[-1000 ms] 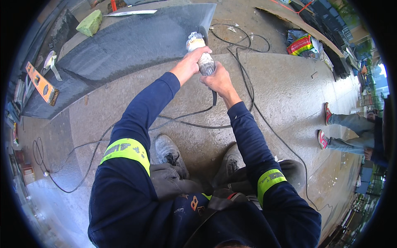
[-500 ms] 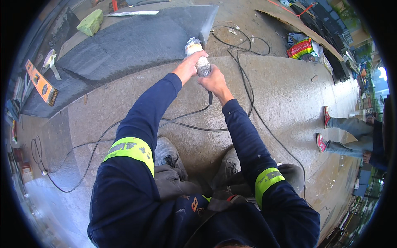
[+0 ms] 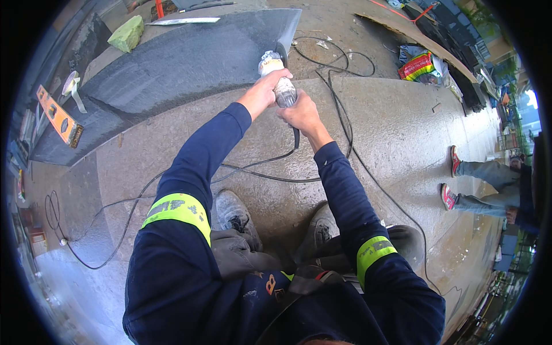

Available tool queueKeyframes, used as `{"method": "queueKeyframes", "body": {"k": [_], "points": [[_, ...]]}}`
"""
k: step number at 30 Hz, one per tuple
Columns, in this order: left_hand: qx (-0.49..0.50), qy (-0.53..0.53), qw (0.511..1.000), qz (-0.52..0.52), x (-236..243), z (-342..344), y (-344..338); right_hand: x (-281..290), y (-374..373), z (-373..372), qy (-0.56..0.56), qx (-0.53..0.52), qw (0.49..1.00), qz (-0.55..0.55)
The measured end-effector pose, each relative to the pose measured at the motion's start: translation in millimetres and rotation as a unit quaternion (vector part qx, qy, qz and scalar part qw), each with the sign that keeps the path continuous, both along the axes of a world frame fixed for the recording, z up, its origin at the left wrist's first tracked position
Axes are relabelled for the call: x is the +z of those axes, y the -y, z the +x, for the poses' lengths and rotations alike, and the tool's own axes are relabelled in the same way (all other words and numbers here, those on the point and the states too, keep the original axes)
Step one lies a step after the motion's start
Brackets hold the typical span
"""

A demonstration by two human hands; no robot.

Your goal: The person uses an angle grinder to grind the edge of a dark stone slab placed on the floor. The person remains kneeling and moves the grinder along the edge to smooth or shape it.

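Note:
Both my hands are wrapped round a dusty, whitish angle grinder (image 3: 284, 91) with a black cord running from its rear. My left hand (image 3: 264, 91) grips it nearer the head, my right hand (image 3: 302, 111) its rear end. The tool's head is at the right end of a long dark grey stone slab (image 3: 190, 63), close to its edge. Whether the disc touches the stone is hidden from me. On the slab's left end lie an orange spirit level (image 3: 57, 115) and a roll of pale tape (image 3: 72, 85).
A green foam block (image 3: 127, 34) and a pale flat strip (image 3: 184, 20) lie along the slab's far side. Black cable (image 3: 345, 115) loops over the floor around my feet. Another person's legs (image 3: 483, 187) are at the right. A red-yellow bag (image 3: 417, 66) lies by dark boards.
The grinder and both hands have shifted very slightly to the right along the slab's end. My grip stays the same.

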State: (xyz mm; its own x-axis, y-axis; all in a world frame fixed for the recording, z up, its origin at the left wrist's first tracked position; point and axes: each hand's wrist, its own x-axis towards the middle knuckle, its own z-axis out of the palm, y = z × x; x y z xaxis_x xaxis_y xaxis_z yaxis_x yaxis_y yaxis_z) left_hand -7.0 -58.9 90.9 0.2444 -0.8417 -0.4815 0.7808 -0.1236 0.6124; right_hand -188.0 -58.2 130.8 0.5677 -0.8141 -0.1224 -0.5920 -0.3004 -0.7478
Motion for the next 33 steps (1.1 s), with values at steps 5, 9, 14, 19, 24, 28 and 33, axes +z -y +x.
{"method": "queueKeyframes", "body": {"k": [5, 9, 14, 19, 24, 28, 33], "points": [[0.002, -0.01, 1.0, 0.004, 3.8, -1.1, 2.9, 8.2, 0.0, -4.0, -0.005, 0.013, 1.0, 0.023], [0.008, -0.007, 1.0, 0.018, 6.4, -2.2, 3.0, 16.0, -2.3, -6.3, -0.012, 0.014, 0.999, 0.034], [0.01, 0.0, 1.0, -0.001, 14.3, -6.3, -2.3, 20.0, -4.5, -8.4, -0.013, 0.015, 1.0, 0.019], [0.004, 0.001, 1.0, 0.0, 19.5, -7.3, -6.6, 20.1, -6.1, -9.7, -0.009, 0.012, 1.0, 0.023], [0.011, 0.017, 1.0, 0.013, 9.3, -5.0, -4.3, 13.2, -5.5, -8.1, -0.01, 0.01, 1.0, 0.017], [0.013, 0.015, 1.0, 0.012, -0.6, -3.5, -0.8, -4.0, -4.2, -1.5, -0.01, 0.003, 0.999, -0.031], [0.015, 0.022, 1.0, -0.001, -7.8, 2.3, -6.7, -22.8, 6.1, 7.2, -0.015, 0.003, 1.0, -0.027]]}}
